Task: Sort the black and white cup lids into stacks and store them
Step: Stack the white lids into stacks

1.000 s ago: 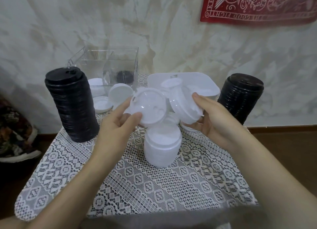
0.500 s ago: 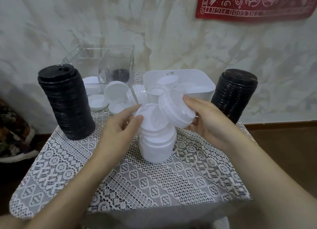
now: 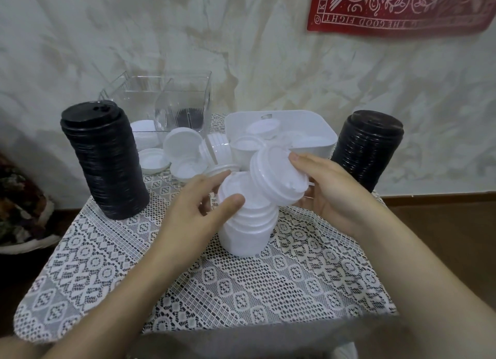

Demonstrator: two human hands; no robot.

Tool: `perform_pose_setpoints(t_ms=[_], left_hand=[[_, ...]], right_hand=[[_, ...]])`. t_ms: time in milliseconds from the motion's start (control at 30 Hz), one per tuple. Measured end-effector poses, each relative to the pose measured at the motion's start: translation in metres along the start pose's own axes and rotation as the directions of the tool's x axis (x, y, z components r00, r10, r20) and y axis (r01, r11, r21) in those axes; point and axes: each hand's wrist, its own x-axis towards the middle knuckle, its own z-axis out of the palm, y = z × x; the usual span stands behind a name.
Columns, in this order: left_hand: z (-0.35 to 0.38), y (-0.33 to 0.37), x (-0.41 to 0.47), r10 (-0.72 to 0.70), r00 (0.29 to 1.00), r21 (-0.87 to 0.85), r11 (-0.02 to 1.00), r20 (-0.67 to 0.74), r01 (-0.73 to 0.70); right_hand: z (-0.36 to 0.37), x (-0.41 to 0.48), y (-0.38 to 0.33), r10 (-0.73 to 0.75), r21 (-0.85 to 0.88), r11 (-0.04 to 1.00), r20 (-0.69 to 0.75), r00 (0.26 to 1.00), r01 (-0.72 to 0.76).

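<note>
Lids (image 3: 277, 176) in R hand (image 3: 330, 195) (L hand (image 3: 193, 205) on stack (image 3: 247, 232))

Two arms of one person, seen from the head-worn camera. The left forearm (image 3: 112, 305) is bare along its whole visible length, smooth and slender, narrowing toward the wrist. The left hand (image 3: 193, 211) is also bare, with slim fingers (image 3: 212, 182) and a thumb rounded at the tip. The right forearm (image 3: 418, 283) is likewise bare and looks broadest where it meets the lower right corner of the view. The right hand (image 3: 335, 195) is bare too, and its one clearly shown nail (image 3: 294, 157) is short, natural and trimmed close to the fingertip. Both wrists are uncovered skin.
</note>
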Motion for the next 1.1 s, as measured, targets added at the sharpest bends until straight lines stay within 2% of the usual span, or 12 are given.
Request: perform_pose_setpoints(t_ms=[167, 267, 433, 667, 1100], left_hand=[[0.002, -0.001, -0.005, -0.024, 0.996, 0.126, 0.992, 0.09, 0.012], [0.005, -0.001, -0.007, -0.035, 0.988, 0.141, 0.99, 0.152, 0.014], [0.013, -0.002, -0.009, -0.016, 0.982, -0.004, 1.0, 0.188, 0.017], [0.016, -0.006, -0.008, -0.021, 0.975, -0.182, 0.981, 0.22, 0.062], [0.016, -0.009, -0.009, -0.006, 0.968, -0.259, 0.963, 0.25, 0.073]], right_hand=[[-0.001, 0.0, 0.002, -0.011, -0.009, 1.0, 0.007, 1.0, 0.011], [-0.002, 0.0, 0.003, -0.027, -0.016, 1.0, 0.019, 0.999, 0.027], [-0.002, 0.002, 0.004, -0.04, -0.06, 0.997, 0.02, 0.999, 0.041], [0.005, 0.004, 0.012, -0.127, -0.33, 0.938, -0.052, 0.991, 0.103], [0.023, 0.014, 0.02, -0.2, -0.42, 0.887, 0.022, 0.979, 0.191]])
